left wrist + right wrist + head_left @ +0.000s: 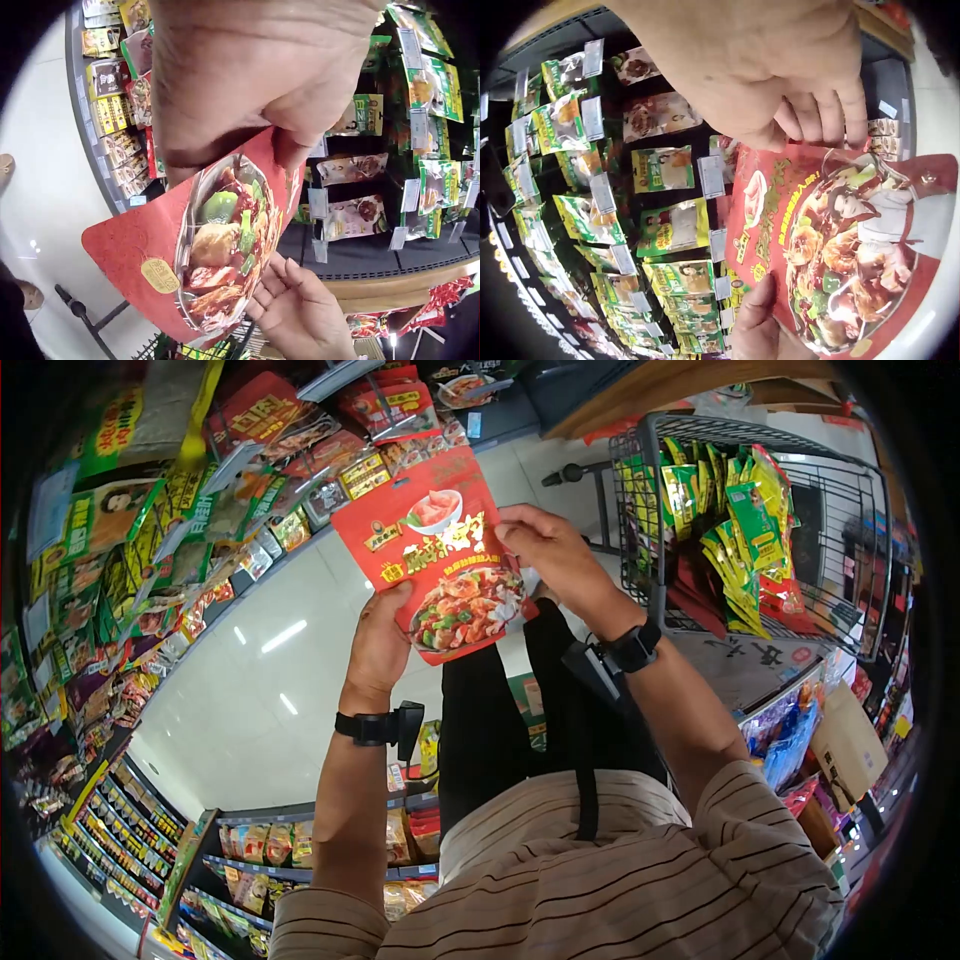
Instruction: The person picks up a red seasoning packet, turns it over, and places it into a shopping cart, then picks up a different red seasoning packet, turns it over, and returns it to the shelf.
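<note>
A red food packet (455, 565) with a bowl of prawns and a larger dish of cooked food printed on its front is held up before the body, its front facing the head camera. My left hand (380, 645) grips its lower left edge, the thumb lying over the printed front. At the opposite edge is my right hand (560, 560), fingertips right at the packet's side. The left wrist view shows this right hand (304, 315) with loosely extended fingers and palm visible. In the right wrist view, a cook in white is also printed on the packet (840, 247).
A wire shopping cart (648, 575) stands to the right, with many green and yellow packets (750, 525) inside. Racks of hanging seasoning packets (190, 510) line the left side. Lower shelves (265, 870) with bagged goods are behind the body. Pale tiled floor (270, 690) lies between.
</note>
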The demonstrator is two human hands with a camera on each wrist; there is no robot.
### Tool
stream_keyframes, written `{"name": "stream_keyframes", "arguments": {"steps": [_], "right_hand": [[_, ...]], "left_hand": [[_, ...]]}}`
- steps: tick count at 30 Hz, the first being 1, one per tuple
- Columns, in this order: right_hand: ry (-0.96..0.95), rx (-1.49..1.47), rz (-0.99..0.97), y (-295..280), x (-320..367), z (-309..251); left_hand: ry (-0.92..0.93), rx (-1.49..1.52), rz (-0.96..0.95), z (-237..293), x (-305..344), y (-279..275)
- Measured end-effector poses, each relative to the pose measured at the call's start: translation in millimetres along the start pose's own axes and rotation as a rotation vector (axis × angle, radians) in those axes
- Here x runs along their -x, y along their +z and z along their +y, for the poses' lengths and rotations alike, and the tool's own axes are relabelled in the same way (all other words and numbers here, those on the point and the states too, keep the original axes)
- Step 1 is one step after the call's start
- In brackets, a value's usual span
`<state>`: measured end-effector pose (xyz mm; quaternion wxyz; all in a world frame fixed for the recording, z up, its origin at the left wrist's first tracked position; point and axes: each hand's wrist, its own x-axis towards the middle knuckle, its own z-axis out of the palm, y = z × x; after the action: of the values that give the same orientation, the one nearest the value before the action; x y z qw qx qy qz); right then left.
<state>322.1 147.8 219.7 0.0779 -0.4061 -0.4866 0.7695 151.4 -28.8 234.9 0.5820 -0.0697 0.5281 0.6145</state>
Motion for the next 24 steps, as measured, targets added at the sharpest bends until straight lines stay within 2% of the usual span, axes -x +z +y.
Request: {"name": "stream_keyframes", "arguments": {"steps": [5,10,16,19,23,24], "right_hand": [[0.067,-0.069,0.037,1,-32,32],[0.122,-0.16,0.118,5,-41,39],[0.166,-0.136,0.091,2,-56,47],[0.127,-0.124,0.015,-2,-65,51],[-0.051,-0.123,-0.064,-6,-72,65],[-0.105,-0.064,-0.053,-7,-73,70]], "left_hand": [[-0.05,0.045,-0.044,-9,-35,-32],[-0.084,0.052,-0.049,-9,-49,-35],[-0.117,0.091,-0.042,-12,-65,-48],[-0.042,0.016,0.011,-14,-69,-49],[0.255,-0.619,-0.004,-19,-75,-53],[0.42,-0.749,-0.018,-23,-77,-54]]}}
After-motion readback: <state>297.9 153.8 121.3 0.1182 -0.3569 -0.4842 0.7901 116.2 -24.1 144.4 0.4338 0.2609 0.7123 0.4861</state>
